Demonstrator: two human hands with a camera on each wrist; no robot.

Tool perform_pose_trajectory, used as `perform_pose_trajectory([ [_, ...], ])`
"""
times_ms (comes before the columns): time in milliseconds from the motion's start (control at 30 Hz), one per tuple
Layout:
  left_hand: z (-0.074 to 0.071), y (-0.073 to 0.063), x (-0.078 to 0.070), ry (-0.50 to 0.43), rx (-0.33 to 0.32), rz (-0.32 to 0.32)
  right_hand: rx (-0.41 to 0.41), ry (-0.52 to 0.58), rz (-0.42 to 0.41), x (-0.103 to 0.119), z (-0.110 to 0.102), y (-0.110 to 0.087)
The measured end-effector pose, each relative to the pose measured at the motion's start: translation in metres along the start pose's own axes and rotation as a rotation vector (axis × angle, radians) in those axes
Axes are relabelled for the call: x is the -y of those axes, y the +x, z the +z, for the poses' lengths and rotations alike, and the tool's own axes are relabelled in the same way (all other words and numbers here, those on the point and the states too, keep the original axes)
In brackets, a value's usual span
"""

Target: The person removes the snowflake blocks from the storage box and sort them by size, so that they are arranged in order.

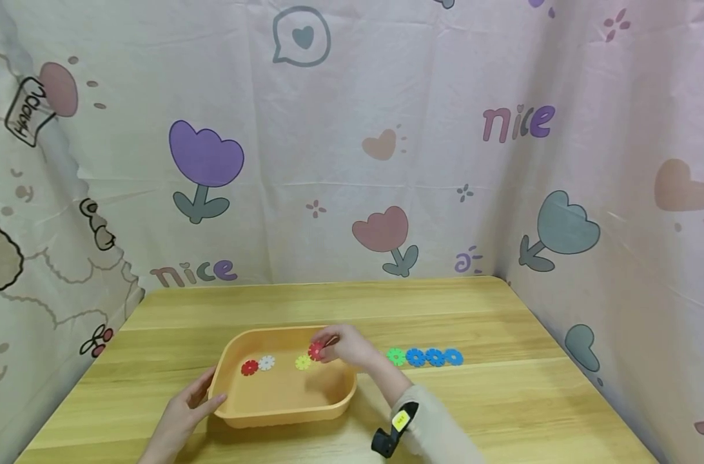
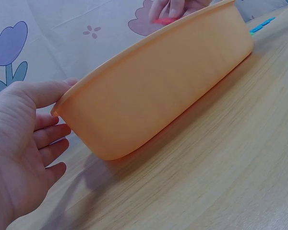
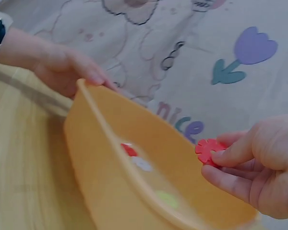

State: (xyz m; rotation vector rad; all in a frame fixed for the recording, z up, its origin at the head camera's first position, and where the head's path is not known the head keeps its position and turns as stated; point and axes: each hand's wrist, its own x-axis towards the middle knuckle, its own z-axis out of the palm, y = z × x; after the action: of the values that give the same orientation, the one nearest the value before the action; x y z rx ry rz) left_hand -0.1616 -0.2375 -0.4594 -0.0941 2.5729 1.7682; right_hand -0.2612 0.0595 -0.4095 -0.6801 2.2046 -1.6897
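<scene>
An orange plastic basket (image 1: pixel 282 412) stands on the table. My left hand (image 1: pixel 180 412) grips its left rim, thumb over the edge and fingers along the outside, as the left wrist view shows (image 2: pixel 29 139). My right hand (image 1: pixel 349 348) pinches a red notched flower-shaped disc (image 3: pixel 210 151) between thumb and fingers, above the basket's right part. Inside the basket lie another red disc (image 1: pixel 249 368), a white disc (image 1: pixel 266 363) and a yellow disc (image 1: pixel 302 362). Part of the held disc is covered by my fingers.
Right of the basket, a green disc (image 1: pixel 395 356) and three blue discs (image 1: pixel 435 357) lie in a row on the wooden table (image 1: pixel 503 412). A printed curtain (image 1: pixel 305 161) hangs behind the table and at both sides. My right wrist wears a black strap (image 1: pixel 395 432).
</scene>
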Motion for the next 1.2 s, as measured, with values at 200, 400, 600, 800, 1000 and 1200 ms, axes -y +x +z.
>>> perform_pose_trajectory([
  [200, 0.000, 0.000, 0.001, 0.000, -0.006, 0.009, -0.062, 0.035, -0.005, -0.003, -0.034, -0.015],
  [400, -0.001, 0.000, 0.000, 0.004, -0.002, 0.012, -0.141, 0.112, 0.036, -0.016, -0.071, -0.035],
  [600, 0.000, -0.001, -0.001, 0.012, -0.006, 0.002, -0.280, 0.104, 0.118, -0.032, -0.109, -0.059],
  [800, 0.000, -0.001, -0.001, 0.014, 0.000, 0.002, -0.402, 0.079, 0.176, -0.044, -0.142, -0.085],
  [1000, -0.001, 0.000, 0.000, 0.003, 0.000, 0.011, -0.474, 0.126, 0.211, -0.056, -0.169, -0.108],
  [1200, -0.001, 0.000, 0.001, -0.006, -0.002, 0.011, -0.525, 0.161, 0.249, -0.070, -0.192, -0.128],
])
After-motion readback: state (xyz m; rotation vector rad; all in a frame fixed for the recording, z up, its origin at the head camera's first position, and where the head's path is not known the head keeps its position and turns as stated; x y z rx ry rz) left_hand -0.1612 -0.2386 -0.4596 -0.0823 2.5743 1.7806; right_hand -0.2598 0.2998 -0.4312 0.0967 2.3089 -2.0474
